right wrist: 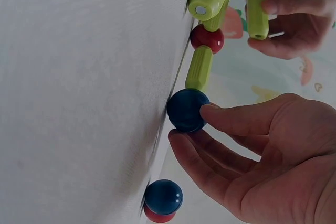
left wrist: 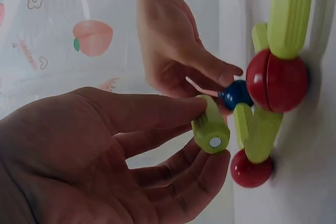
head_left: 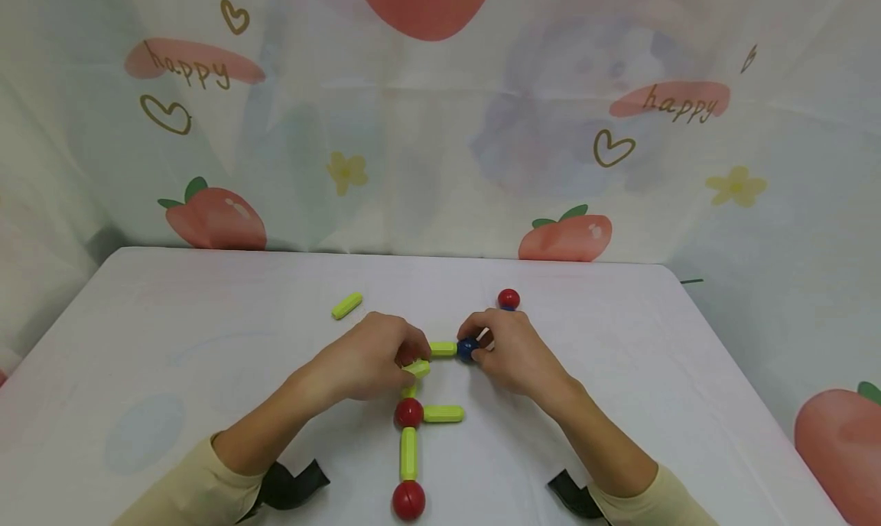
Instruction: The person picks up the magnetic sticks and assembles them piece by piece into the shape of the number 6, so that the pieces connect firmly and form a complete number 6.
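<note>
In the left wrist view, my left hand (left wrist: pixel 105 156) pinches a yellow-green magnetic rod (left wrist: pixel 211 129) between thumb and fingertips, raised above the table with a pale round end showing. My right hand (head_left: pixel 516 354) holds a blue ball (head_left: pixel 466 349) by thumb and fingers. That ball touches a yellow-green rod (head_left: pixel 443 349), whose other end meets a red ball (right wrist: pixel 207 39), mostly hidden by my left hand in the head view. From there the chain runs toward me through another red ball (head_left: pixel 409 413), with a side rod (head_left: pixel 443 413), to a near rod (head_left: pixel 409 453) and red ball (head_left: pixel 408 500).
One loose yellow-green rod (head_left: pixel 347 306) lies beyond my left hand. Behind my right hand sit a red ball (head_left: pixel 508 299) and a second blue ball (right wrist: pixel 163 196). Black straps (head_left: pixel 296 486) hang at both wrists. A printed curtain (head_left: pixel 427 144) stands behind the white table (head_left: pixel 241 304).
</note>
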Available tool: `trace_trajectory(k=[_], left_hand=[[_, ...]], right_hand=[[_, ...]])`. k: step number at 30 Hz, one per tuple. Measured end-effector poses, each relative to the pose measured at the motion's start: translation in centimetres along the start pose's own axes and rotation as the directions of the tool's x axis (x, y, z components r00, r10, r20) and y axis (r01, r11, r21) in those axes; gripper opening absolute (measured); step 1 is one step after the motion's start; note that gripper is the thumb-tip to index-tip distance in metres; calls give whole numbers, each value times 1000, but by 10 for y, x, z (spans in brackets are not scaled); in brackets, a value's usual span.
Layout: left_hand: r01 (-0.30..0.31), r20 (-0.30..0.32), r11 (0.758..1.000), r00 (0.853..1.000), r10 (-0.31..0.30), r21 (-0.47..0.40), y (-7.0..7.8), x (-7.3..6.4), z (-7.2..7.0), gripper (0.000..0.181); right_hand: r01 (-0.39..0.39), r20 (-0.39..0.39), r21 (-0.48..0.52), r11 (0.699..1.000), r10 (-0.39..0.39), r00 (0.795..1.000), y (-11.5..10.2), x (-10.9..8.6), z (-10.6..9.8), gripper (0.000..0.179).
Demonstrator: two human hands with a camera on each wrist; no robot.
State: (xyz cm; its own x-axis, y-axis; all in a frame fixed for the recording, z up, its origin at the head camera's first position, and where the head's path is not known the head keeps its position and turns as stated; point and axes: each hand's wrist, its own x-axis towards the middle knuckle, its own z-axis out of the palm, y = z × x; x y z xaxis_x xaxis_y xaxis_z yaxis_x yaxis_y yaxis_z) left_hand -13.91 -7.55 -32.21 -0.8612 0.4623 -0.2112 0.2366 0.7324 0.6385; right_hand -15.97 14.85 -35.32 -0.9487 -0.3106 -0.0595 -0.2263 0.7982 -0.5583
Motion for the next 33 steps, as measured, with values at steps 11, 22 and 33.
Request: trace_trajectory(k=[11, 22, 33], left_hand=[[-168, 186, 983, 966, 180, -78, 16, -10, 21, 17], [-166, 312, 984, 933, 179, -67, 24, -12, 45, 15], [-183, 372, 982, 909, 185, -42, 24, -12, 62, 18]], right_hand=[[-11, 10, 16, 1000, 11, 1000, 1, 1, -1, 22], [-22, 14, 32, 999, 21, 1000, 1, 1, 0, 22], [-30, 18, 32, 999, 30, 999, 1, 2, 0, 22]])
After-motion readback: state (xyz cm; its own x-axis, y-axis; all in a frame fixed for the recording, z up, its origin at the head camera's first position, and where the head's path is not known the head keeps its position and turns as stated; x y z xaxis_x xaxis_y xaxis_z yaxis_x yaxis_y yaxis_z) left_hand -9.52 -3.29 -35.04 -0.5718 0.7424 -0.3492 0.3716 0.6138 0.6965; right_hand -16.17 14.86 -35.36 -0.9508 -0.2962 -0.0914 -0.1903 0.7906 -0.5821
